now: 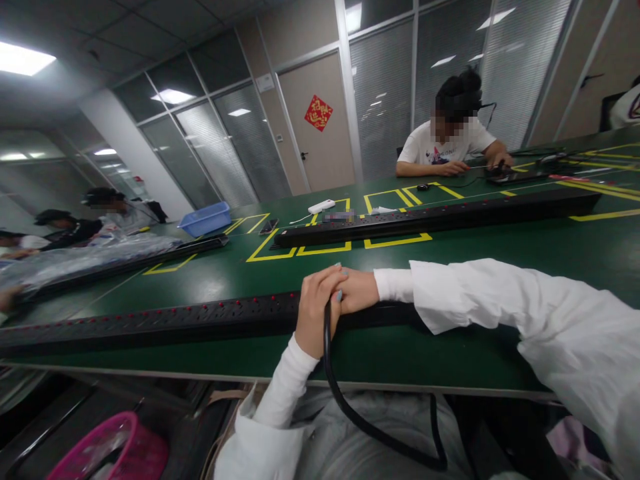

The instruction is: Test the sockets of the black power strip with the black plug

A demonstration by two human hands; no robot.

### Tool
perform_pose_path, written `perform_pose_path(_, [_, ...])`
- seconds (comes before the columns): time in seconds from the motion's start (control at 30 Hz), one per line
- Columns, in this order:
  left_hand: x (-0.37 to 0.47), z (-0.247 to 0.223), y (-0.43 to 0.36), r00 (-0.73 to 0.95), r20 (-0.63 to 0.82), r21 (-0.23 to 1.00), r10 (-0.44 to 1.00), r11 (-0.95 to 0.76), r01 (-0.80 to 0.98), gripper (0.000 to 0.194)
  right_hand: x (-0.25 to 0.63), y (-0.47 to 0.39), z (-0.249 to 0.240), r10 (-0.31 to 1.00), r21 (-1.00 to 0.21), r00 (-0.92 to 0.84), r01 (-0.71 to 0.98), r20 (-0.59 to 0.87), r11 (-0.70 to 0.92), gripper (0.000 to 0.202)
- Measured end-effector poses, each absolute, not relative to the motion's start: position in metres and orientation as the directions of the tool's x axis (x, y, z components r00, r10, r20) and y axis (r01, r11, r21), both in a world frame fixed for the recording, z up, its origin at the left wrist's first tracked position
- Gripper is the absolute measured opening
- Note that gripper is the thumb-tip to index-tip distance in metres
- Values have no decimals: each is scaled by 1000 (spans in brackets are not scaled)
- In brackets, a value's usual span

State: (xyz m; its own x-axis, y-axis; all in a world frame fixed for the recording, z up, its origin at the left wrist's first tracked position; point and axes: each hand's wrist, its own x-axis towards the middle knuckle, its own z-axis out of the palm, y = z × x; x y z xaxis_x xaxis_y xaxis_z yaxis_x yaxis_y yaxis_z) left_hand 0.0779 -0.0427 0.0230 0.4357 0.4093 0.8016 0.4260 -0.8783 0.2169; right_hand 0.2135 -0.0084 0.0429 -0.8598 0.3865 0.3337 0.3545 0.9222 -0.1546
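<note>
My left hand [315,307] and my right hand [357,290] meet above a long black power strip [200,317] dotted with red points along its top. The fingers of my left hand curl around a thick black cable [345,403] and overlap my right hand. From there the cable hangs over the table's front edge, loops across my lap and rises again. The left hand mostly covers the fingers of my right hand, so their hold is hidden. Both hands and the right sleeve hide part of the strip.
Across the green table [480,267] lies another black power strip [450,213] over yellow tape outlines. Behind it are a white device [321,207] and a phone [269,227]. A blue bin [205,219] stands back left, near plastic wrap [110,253]. A co-worker [450,143] sits opposite. Below is a pink basket [133,440].
</note>
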Motion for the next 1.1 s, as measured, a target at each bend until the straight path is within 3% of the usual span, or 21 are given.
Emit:
perform_pose_path(0.17, [74, 11, -54, 436, 818, 177, 375, -885, 430, 25, 212, -20, 32, 380, 10, -869, 404, 318, 915, 25])
perform_pose_path(0.33, [75, 8, -53, 425, 825, 183, 373, -887, 424, 26, 213, -23, 28, 405, 45, -837, 451, 367, 891, 29])
perform_pose_path(0.5, [71, 9, -48, 481, 805, 109, 347, -884, 455, 34, 211, -43, 31, 428, 44, -780, 501, 456, 864, 42])
perform_pose_path(0.67, [66, 6, -44, 423, 757, 271, 499, -828, 492, 63, 217, -93, 22, 617, -77, -602, 681, 506, 728, 65])
perform_pose_path(0.77, [66, 4, -42, 451, 662, 357, 599, -781, 513, 60, 227, -118, 12, 651, -73, -632, 691, 421, 719, 62])
perform_pose_path(0.87, [70, 6, -38, 430, 629, 375, 647, -738, 561, 53, 237, -128, 4, 590, -69, -730, 607, 344, 792, 51])
perform_pose_path(1.0, [76, 12, -28, 472, 636, 314, 610, -764, 564, 43, 240, -124, -4, 281, -65, -914, 275, 292, 959, 30])
perform_pose_path(1.1, [78, 15, -23, 495, 644, 255, 583, -774, 580, 34, 239, -117, -6, 205, -99, -941, 185, 269, 978, 27])
